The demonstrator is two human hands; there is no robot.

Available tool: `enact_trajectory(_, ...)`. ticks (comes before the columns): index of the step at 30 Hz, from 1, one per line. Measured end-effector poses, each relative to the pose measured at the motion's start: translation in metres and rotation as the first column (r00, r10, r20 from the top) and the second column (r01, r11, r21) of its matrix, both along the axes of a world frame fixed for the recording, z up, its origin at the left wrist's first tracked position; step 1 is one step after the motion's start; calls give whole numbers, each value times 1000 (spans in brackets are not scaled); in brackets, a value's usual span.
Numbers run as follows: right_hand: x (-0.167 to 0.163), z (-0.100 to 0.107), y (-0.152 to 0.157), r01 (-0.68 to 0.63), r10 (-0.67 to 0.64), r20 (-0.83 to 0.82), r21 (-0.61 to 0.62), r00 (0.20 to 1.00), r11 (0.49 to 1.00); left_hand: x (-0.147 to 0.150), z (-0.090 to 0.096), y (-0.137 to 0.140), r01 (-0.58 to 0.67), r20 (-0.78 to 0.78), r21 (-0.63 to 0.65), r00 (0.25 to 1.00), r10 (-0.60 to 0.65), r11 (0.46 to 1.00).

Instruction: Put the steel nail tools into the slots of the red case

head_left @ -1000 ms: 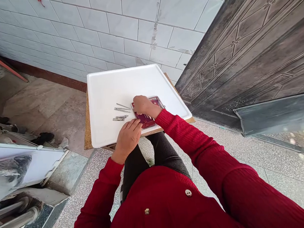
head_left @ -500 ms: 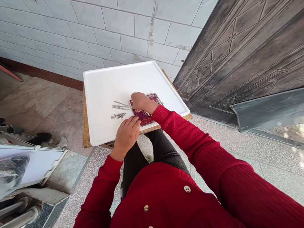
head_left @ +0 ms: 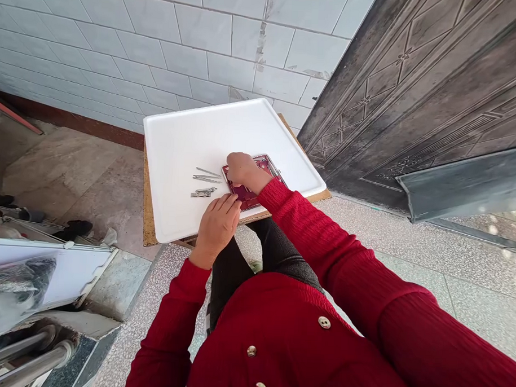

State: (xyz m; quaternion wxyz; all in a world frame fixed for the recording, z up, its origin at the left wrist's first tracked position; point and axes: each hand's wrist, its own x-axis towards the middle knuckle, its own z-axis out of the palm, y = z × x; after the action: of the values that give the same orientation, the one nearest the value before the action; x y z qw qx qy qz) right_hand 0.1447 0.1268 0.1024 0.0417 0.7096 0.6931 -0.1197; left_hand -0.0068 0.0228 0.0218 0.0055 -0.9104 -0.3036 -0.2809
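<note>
An open manicure case [head_left: 250, 201] with a dark red lining lies near the front edge of a white tray [head_left: 179, 140]. My left hand [head_left: 217, 223] rests with its fingers stretched out, the tips touching the case's near left side. Over the case's far left part is my right hand [head_left: 242, 170], its fingers pinched together and pointing down into the case. Whatever sits between those fingers is hidden. To the left of the case, nail clippers [head_left: 203, 192] and several thin metal tools [head_left: 206, 176] lie on the tray.
The tray sits on a wooden table [head_left: 150, 223], close to a tiled wall [head_left: 195, 39]. A dark patterned metal door [head_left: 397, 97] leans in from the right. On the left stand a white panel [head_left: 75, 272] and metal pipes [head_left: 36, 355].
The view has shifted slightly, so everything sits a little differently in frame. Both hands keep nearly the same place at the case, and the loose tools lie as before.
</note>
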Motion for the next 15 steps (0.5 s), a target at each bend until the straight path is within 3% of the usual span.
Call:
enact_trajectory(8,-9,-4,-4,52,-49,-61,46,997,998,1,-1,1,6,11,-16,1000,-6,1000)
enact_trajectory(15,-3,-10,0,113,-113,-156,-8,981,994,1,-3,1,10,21,-66,1000,-9,998)
